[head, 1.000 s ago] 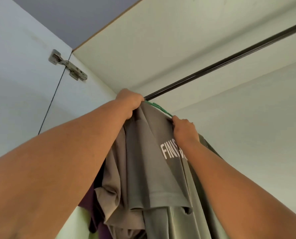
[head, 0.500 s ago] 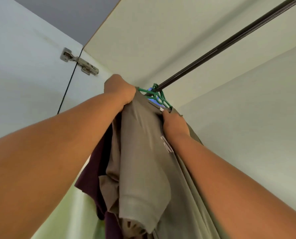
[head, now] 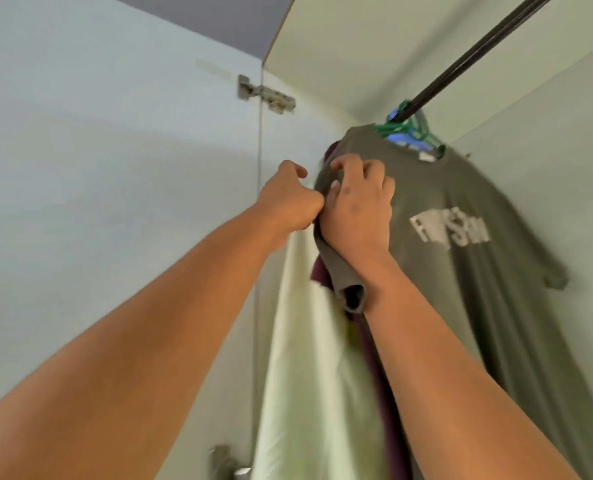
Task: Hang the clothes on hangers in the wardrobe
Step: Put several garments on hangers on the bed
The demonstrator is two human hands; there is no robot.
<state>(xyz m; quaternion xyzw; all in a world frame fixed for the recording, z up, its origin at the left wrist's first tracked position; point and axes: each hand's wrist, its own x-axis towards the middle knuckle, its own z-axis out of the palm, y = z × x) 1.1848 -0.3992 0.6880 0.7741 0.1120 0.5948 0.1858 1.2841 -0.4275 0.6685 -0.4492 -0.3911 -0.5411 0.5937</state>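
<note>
A: What were the hands doing?
B: The right hand (head: 357, 209) had its fingers curled into the bunched left sleeve of the grey T-shirt (head: 461, 209). The left hand (head: 290, 199) pinched the same fabric just beside it.
A: And the shirt?
B: It hung on a green hanger (head: 414, 129) at the left end of the wardrobe rail (head: 478, 53), with a purple garment (head: 322, 271) behind it and a pale green cloth (head: 309, 375) by the side wall.

Shirt (head: 461, 209): matt grey cloth with white print. Rail (head: 475, 53): dark glossy metal. Hangers (head: 407, 128): green plastic. Hinge (head: 267, 97): dull metal. Wardrobe panels (head: 340, 53): smooth, matt.
</note>
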